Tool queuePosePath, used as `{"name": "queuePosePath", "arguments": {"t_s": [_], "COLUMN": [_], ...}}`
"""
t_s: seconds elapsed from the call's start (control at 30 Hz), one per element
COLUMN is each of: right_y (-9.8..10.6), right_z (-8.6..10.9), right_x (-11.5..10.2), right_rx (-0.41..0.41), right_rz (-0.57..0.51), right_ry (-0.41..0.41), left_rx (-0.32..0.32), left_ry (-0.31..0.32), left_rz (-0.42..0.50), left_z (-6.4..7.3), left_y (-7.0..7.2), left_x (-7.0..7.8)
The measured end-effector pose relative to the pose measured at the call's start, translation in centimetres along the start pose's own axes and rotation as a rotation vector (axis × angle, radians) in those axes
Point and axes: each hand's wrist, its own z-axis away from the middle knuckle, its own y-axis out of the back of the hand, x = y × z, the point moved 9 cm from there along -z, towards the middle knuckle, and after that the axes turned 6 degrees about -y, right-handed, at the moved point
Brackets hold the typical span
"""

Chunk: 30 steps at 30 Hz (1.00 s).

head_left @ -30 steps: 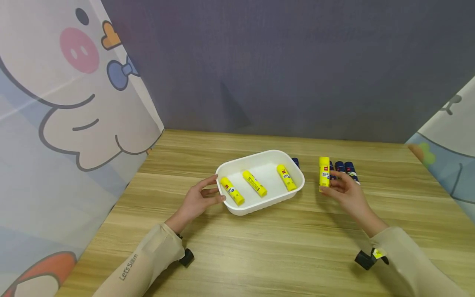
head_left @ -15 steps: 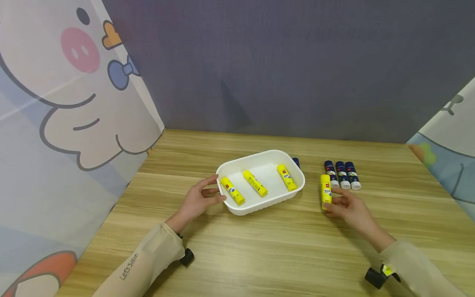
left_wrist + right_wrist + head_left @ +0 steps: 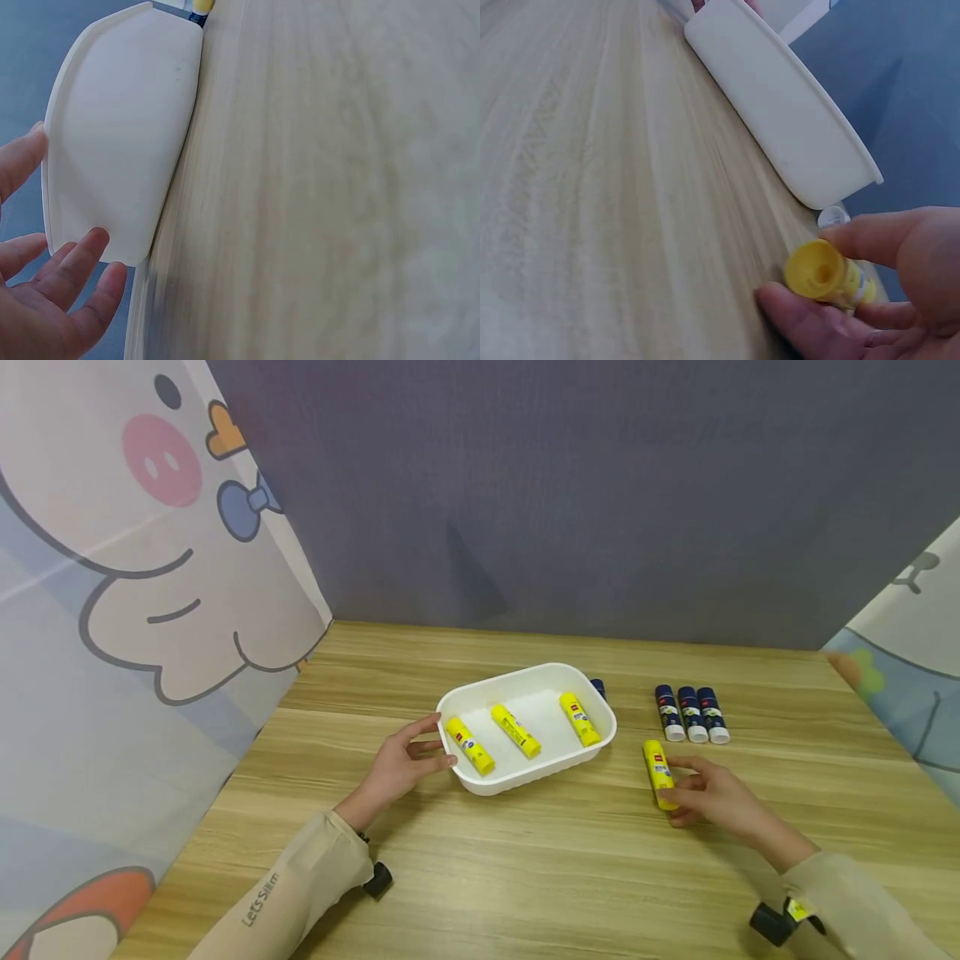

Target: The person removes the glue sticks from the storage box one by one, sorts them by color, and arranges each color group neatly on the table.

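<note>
My right hand (image 3: 712,797) pinches a yellow glue stick (image 3: 657,774) between thumb and fingers, low over the wooden table to the right of the white plastic tray (image 3: 551,766). In the right wrist view the round end of this glue stick (image 3: 814,271) faces the camera. Three more yellow glue sticks lie apart in the tray: one at the left (image 3: 470,746), one in the middle (image 3: 516,731), one at the right (image 3: 580,719). With spread fingers my left hand (image 3: 397,768) touches the tray's left end; in the left wrist view the fingertips (image 3: 96,236) rest against its outer wall.
Three dark blue glue sticks (image 3: 692,714) with white ends lie side by side behind my right hand. Another dark blue one (image 3: 597,687) shows partly behind the tray's right corner. A grey panel (image 3: 570,502) stands along the table's back edge, with cartoon-printed walls (image 3: 187,610) at the sides.
My right hand has brought the yellow glue stick toward the front edge and lower, uncovering the blue glue sticks. The glue stick now leans. My left hand and the tray have stayed put.
</note>
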Motion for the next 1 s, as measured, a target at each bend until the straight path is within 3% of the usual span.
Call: {"name": "queuePosePath", "arguments": {"t_s": [0.17,0.33,0.63,1.0], "right_y": [-0.5,-1.2,-1.5,-1.5], "right_z": [-0.3,-0.6,-0.9,-0.8], "right_x": [0.2,0.1,0.3,0.3], "right_rx": [-0.098,-0.148,-0.166,-0.192], "right_rz": [0.029,0.047,0.025,0.03], "right_ry": [-0.06,-0.118,-0.16,-0.145], "left_rx": [0.005,0.006,-0.002,-0.001], "left_ry": [-0.001,0.006,0.006,0.013], "left_rz": [-0.002,-0.002,-0.014,-0.02], "left_z": [0.1,0.1,0.1,0.1], "left_y": [0.0,0.0,-0.1,0.0], "left_x": [0.0,-0.1,-0.1,-0.1]}}
